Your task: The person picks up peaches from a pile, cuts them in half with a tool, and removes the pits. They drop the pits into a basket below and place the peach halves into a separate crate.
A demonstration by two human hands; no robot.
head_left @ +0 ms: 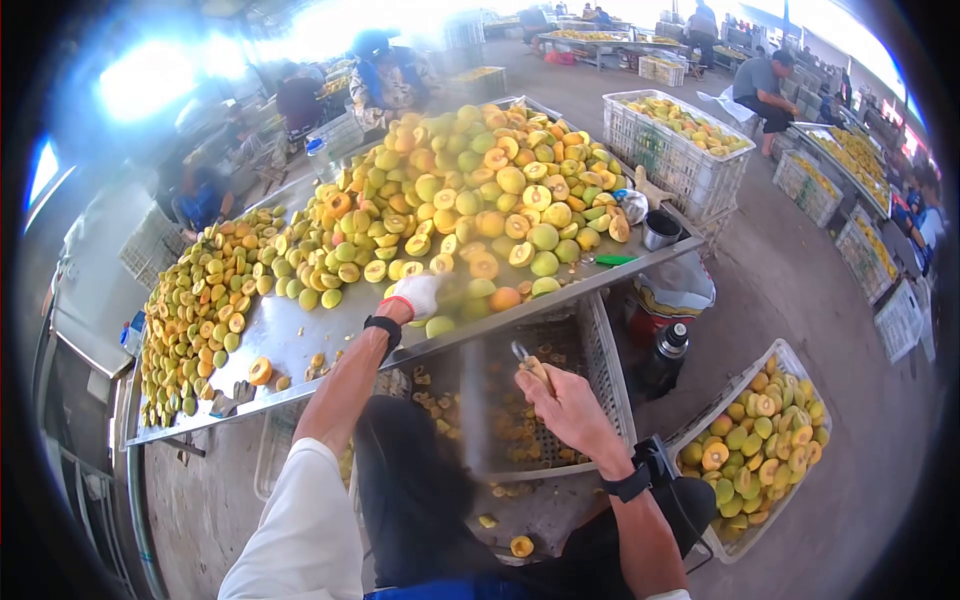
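My left hand (415,293), in a white glove with a red cuff, reaches to the front of a heap of yellow-green stone fruit (540,197), many cut in half with pits showing. Its fingers are blurred against the fruit, and I cannot tell whether they hold one. My bare right hand (568,408) is closed around a pitting tool (535,370) with a wooden handle and a small metal tip. It is over a crate (610,375) holding pits and scraps, below the edge of the metal table (310,325).
A crate of halved fruit (755,440) is on the floor at right, near a black thermos (665,355). On the table are a metal cup (660,230), a green-handled tool (614,260) and a grey glove (232,398). Behind, a full crate (680,150) stands near people working.
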